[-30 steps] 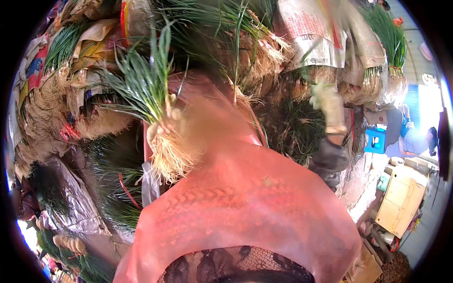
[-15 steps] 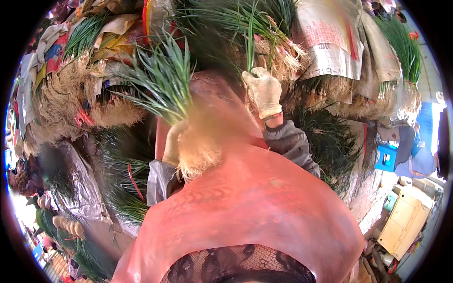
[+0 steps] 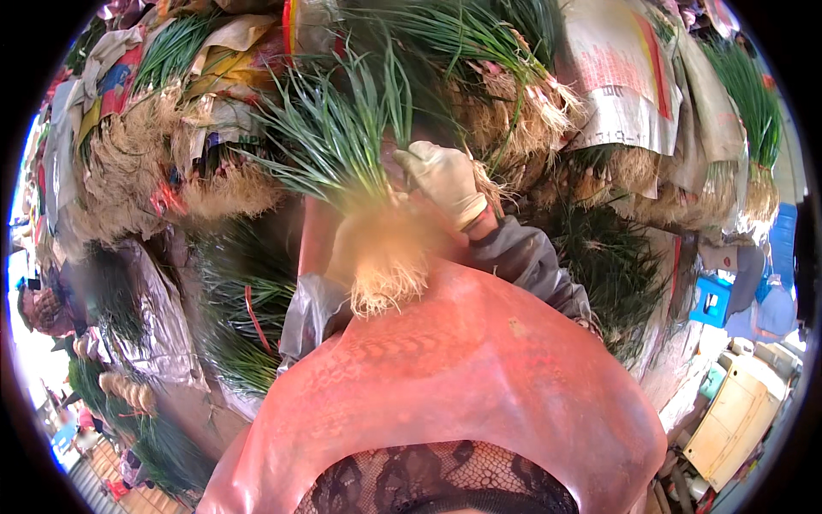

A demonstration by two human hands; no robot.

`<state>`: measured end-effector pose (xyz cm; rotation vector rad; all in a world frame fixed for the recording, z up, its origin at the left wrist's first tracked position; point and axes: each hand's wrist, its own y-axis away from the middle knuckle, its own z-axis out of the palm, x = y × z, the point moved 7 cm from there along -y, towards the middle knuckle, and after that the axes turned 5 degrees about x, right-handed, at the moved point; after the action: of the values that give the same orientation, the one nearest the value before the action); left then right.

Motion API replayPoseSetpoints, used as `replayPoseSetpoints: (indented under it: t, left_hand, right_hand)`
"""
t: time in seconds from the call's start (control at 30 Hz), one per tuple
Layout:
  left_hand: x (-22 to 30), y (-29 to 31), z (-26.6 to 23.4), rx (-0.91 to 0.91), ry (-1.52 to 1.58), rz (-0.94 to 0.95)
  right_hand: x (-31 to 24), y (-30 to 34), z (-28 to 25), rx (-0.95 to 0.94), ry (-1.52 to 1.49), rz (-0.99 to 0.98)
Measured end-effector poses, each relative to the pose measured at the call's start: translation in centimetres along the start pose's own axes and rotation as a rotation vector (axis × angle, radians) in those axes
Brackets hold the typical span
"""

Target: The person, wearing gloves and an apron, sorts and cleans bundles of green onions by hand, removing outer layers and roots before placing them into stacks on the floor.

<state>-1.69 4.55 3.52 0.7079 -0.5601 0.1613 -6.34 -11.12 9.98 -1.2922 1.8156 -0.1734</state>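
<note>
In my gloved left hand [image 3: 344, 244] is a bunch of green onions [image 3: 347, 150], leaves pointing up and away, pale roots hanging toward me over the pink apron [image 3: 467, 351]. A blurred smear covers the stalks' middle and part of that hand. My right hand [image 3: 445, 182], in a cream glove, is closed at the right edge of the bunch. Its fingers pinch a green onion stalk [image 3: 398, 107] whose leaves stand upright against the others. The stalk's lower end is hidden behind the glove and the blur.
Heaped green onions [image 3: 522, 81] with shaggy roots lie ahead, partly under woven sacks [image 3: 621, 77]. More greens lie low at left [image 3: 244, 313] and right [image 3: 612, 265]. A blue stool [image 3: 711, 300] and a cream cabinet [image 3: 735, 420] stand at the far right.
My right hand has come left and slightly nearer, bringing its stalk from over the heap to the bunch's right side. The bunch appears a little further right in view.
</note>
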Motion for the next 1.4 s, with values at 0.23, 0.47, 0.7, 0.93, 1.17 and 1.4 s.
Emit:
replayPoseSetpoints:
  t: [0.23, 0.47, 0.7, 0.93, 1.17, 1.4]
  left_hand:
    - [-0.2, 0.2, 0.3, -0.035, 0.019, -0.02]
    - [-0.2, 0.6, -0.1, -0.043, 0.028, -0.013]
    - [-0.4, 0.6, 0.5, -0.065, 0.026, -0.035]
    - [-0.2, 0.8, 0.5, -0.071, 0.031, -0.035]
    - [-0.6, 0.6, 0.4, -0.086, 0.048, -0.043]
    - [-0.8, -0.4, 0.9, -0.134, 0.083, -0.046]
  right_hand:
    - [4.5, -0.2, -2.8, 0.451, 0.172, 0.114]
    - [8.2, 4.8, -8.1, -0.735, 0.608, 0.679]
    - [-1.7, 0.6, -2.5, -0.219, -0.547, 0.175]
    - [-1.3, 3.6, 2.3, -0.572, -1.498, 0.901]
    - [-0.7, 2.4, -0.7, -0.222, -0.221, 0.259]
    - [-0.6, 3.3, -5.5, 0.137, 0.363, -0.039]
